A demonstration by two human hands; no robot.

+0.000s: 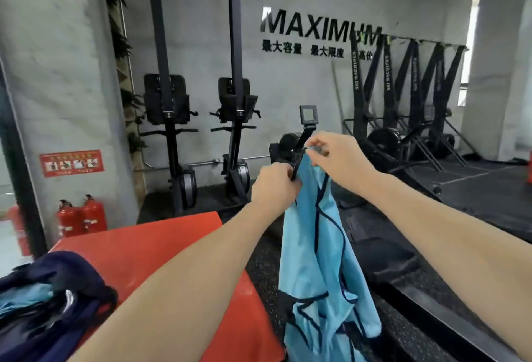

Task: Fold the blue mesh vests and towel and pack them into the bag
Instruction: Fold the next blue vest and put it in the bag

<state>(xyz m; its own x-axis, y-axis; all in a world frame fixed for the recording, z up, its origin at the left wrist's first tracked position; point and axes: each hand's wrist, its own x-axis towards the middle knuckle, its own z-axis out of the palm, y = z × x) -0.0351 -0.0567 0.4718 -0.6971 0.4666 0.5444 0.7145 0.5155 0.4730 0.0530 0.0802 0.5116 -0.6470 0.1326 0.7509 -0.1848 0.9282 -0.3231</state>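
I see my left hand (272, 186) and right hand (334, 154) pinching the dark-trimmed top edge of a blue mesh vest (319, 261) hanging limp and light above the floor, right of the open navy bag (57, 298) on the red mat (161, 246).

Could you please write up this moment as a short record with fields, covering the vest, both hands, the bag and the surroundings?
setting: gym with rowing machines against a grey wall
vest: light blue with dark trim, held up in the air, hanging down unfolded
left hand: grips the vest's top edge
right hand: pinches the top edge just beside the left hand
bag: dark blue, open on the red mat, blue fabric showing inside
also: two red fire extinguishers by the pillar
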